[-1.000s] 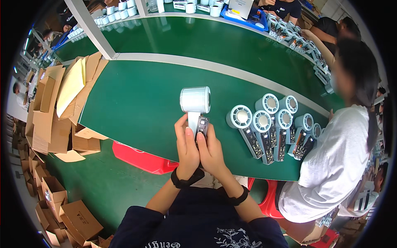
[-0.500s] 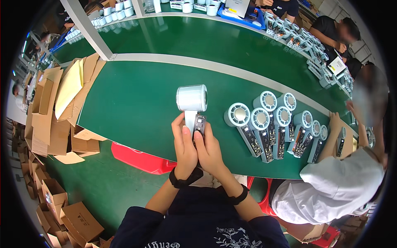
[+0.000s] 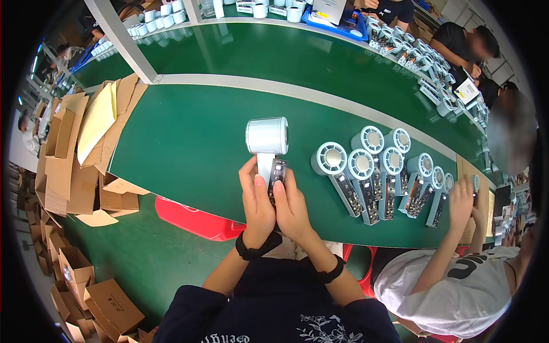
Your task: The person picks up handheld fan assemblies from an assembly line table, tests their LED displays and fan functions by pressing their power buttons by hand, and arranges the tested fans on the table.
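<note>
A green tabletop point(image 3: 189, 137) spreads across the middle of the frame, with a pale metal rail point(image 3: 246, 84) curving along its far edge and opened cardboard cartons point(image 3: 71, 171) heaped at the left. At the centre, a pale blue device point(image 3: 267, 136) with a drum-shaped head is held upright by its narrow handle, the head standing clear above the fingers.

Both hands are closed around that handle and pressed together at their heels, low in the centre. The left hand point(image 3: 257, 206) wraps its left side, fingers curled behind and the thumb lying along the front. The right hand point(image 3: 293, 208) closes from the other side, its thumb resting on the dark circuit board point(image 3: 278, 170) exposed in the handle. How firmly either hand squeezes cannot be told.

Right of centre, similar devices point(image 3: 331, 158) lie in a cluster with their round ends toward the top and their boards showing, well apart from the hands. At the right edge of the tabletop, a co-worker's hand point(image 3: 461, 203) is raised just beside the last of them.
</note>
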Tool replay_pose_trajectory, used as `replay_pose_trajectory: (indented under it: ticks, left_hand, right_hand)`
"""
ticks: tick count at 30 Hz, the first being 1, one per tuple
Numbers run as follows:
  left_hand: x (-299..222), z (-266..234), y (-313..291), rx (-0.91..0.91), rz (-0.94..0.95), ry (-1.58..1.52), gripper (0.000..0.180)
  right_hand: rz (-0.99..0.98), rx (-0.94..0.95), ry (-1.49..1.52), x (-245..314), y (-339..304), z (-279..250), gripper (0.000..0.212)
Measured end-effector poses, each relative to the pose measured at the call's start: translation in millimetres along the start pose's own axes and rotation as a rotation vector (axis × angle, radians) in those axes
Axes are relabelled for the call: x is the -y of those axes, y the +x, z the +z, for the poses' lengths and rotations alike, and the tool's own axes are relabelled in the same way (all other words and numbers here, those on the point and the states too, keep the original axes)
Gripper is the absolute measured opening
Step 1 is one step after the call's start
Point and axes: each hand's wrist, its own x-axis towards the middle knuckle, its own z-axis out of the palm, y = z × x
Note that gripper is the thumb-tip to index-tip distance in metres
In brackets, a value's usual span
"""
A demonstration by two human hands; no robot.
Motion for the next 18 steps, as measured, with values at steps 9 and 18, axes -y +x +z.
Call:
replay_pose_trajectory:
  ticks: [9,18]
  left_hand:
    - [-1,2,-1,0.029,0.052,0.031,0.037]
    - [10,1,-3,0.043,0.061,-0.007,0.041]
  right_hand:
    - [0.018,-0.030,0.093,0,2,0,0.028]
    - [0.014,-0.064,0.156,-3,1,2,0.025]
